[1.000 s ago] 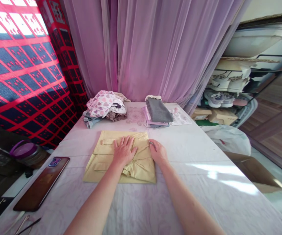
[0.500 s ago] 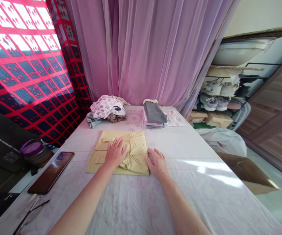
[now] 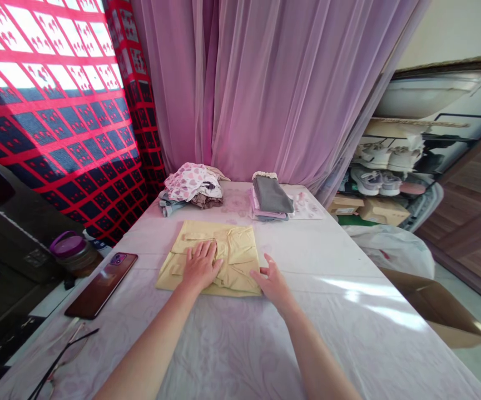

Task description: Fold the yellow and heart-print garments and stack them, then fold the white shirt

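Observation:
A folded yellow garment [image 3: 236,253] lies flat on the cloth-covered table, with flap-like strips on its left part and creased, gathered fabric toward the right. My left hand [image 3: 201,266] rests palm down on its middle, fingers stretched out. At the garment's right edge is my right hand [image 3: 272,280], thumb touching the edge and fingers spread apart over the tablecloth. Behind the garment stands a neat stack of folded clothes [image 3: 271,194], dark grey on top. To the left of that stack sits a loose heap of clothes [image 3: 192,186], with a heart-print piece uppermost.
A phone [image 3: 102,286] and eyeglasses [image 3: 63,355] lie along the table's left side. Beyond the left edge stands a purple-lidded jar [image 3: 73,253]. Purple curtains [image 3: 265,94] hang behind. To the right are a shoe rack [image 3: 386,153] and an open cardboard box [image 3: 436,305].
My right hand has opened, its fingers lifting and spreading at the garment's right edge. My left hand stays on the garment. The whole view has shifted slightly, moving things rightward in the picture.

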